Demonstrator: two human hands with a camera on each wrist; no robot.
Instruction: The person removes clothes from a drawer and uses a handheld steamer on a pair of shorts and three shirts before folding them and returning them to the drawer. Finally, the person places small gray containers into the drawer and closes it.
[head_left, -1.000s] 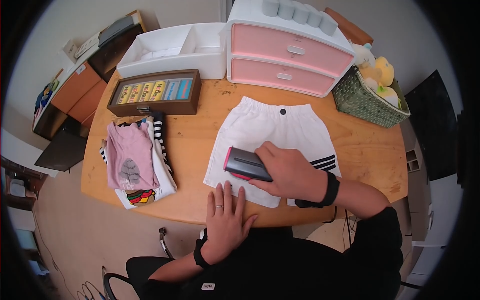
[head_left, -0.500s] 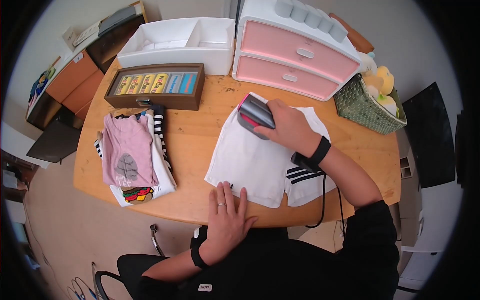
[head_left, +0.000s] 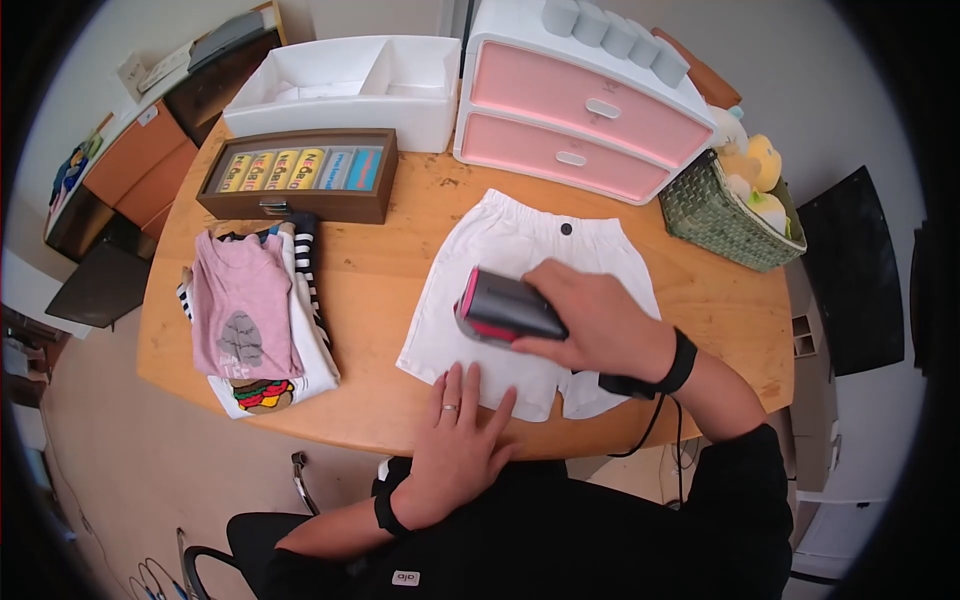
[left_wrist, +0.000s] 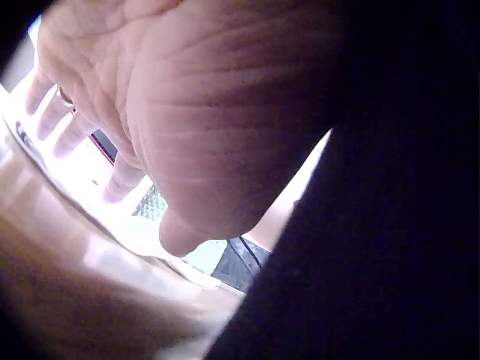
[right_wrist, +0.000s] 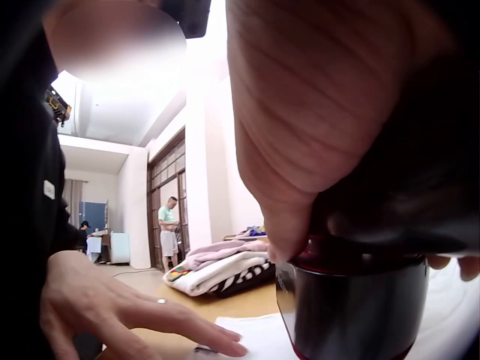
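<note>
White shorts (head_left: 450, 260) with a dark waist button lie flat on the wooden table (head_left: 370, 290). My right hand (head_left: 600, 320) grips a dark grey, pink-edged handheld appliance (head_left: 515, 300) over the middle of the shorts; its face toward the cloth is hidden. In the right wrist view the appliance (right_wrist: 356, 307) is close below the palm. My left hand (head_left: 455, 450) has its fingers spread, the tips resting on the shorts' lower left hem. The left wrist view shows the left palm (left_wrist: 187, 120) and straight fingers.
Folded clothes (head_left: 245, 300) are stacked at the left. Behind are a brown box (head_left: 300, 205), a white divided tray (head_left: 340, 115), pink drawers (head_left: 570, 155) and a green basket (head_left: 725, 220). A black cable (head_left: 645, 430) hangs over the front edge. Two people stand or sit far off in the right wrist view.
The right hand first carried the appliance up to the waistband, then back down to the middle of the shorts. The left hand stays near the lower hem, its fingers a little more spread.
</note>
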